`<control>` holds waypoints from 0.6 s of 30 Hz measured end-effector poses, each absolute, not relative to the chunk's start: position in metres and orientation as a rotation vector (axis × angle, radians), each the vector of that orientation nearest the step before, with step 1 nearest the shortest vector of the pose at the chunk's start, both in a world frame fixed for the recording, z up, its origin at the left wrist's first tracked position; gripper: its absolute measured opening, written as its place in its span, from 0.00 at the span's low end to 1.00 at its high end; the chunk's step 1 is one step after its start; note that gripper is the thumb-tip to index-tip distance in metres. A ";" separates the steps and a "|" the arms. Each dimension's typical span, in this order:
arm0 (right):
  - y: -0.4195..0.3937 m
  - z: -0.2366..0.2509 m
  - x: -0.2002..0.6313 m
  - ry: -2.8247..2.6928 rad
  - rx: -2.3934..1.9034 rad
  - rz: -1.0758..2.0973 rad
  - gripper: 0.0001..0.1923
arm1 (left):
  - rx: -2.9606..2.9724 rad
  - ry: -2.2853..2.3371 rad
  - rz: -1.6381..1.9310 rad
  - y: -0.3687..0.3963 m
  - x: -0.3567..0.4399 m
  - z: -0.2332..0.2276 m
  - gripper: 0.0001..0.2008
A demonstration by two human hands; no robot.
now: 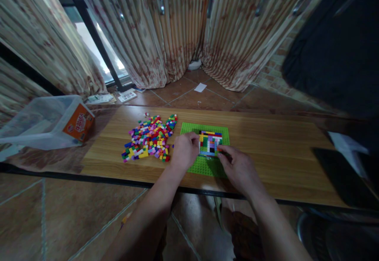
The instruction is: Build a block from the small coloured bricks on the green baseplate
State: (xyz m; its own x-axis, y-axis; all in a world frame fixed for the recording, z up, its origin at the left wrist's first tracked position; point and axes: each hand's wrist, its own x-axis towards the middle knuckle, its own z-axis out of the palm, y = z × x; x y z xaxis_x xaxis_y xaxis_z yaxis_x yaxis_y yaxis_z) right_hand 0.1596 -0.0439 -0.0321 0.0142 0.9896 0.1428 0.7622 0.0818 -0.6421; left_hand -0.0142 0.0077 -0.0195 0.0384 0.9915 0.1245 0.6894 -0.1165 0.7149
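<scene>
A bright green studded baseplate (204, 167) lies on the wooden table, bearing a rectangular build of multicoloured building bricks (211, 139). My left hand (186, 150) is at the build's left edge, its fingers curled and pressed together; what they hold, if anything, is hidden. At the right edge, my right hand (238, 168) has thumb and forefinger brought close around a small red-orange brick (219, 149). A spread pile of loose bricks (152, 134) in many colours lies left of the baseplate.
A clear plastic bin (50, 122) with an orange label stands at the table's left end. The wooden table (272, 146) runs to the right, where a dark flat object (340, 174) lies. Striped curtains (183, 36) hang beyond the table, and papers (127, 96) lie behind it.
</scene>
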 end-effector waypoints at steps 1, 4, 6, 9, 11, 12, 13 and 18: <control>-0.044 -0.032 0.159 -1.793 -1.736 0.512 0.17 | 1.865 1.702 0.847 0.006 -0.013 -0.019 0.12; -0.043 -0.032 0.158 -1.782 -1.734 0.500 0.17 | 1.890 1.697 0.846 0.004 -0.012 -0.020 0.13; -0.043 -0.032 0.158 -1.781 -1.723 0.512 0.17 | 1.885 1.661 0.875 0.004 -0.014 -0.024 0.13; -0.043 -0.031 0.158 -1.778 -1.714 0.536 0.17 | 1.849 1.601 0.932 0.003 -0.017 -0.029 0.11; -0.044 -0.030 0.160 -1.782 -1.710 0.545 0.16 | 1.841 1.591 0.945 0.002 -0.018 -0.030 0.11; -0.043 -0.030 0.161 -1.785 -1.706 0.544 0.16 | 1.845 1.594 0.939 0.001 -0.018 -0.029 0.12; -0.043 -0.030 0.162 -1.780 -1.705 0.538 0.16 | 1.847 1.601 0.926 0.000 -0.018 -0.029 0.12; -0.038 -0.032 0.170 -1.642 -1.744 0.449 0.16 | 1.796 1.609 0.771 -0.004 -0.016 -0.021 0.11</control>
State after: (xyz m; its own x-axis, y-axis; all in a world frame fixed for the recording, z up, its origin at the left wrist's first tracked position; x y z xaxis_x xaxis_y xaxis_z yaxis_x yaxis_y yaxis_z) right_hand 0.1700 -0.0382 -0.0316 0.1407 0.9687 0.2046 0.7301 0.0381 -0.6823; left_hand -0.0163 -0.0042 -0.0211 0.0959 0.9950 0.0290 0.6460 -0.0844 0.7586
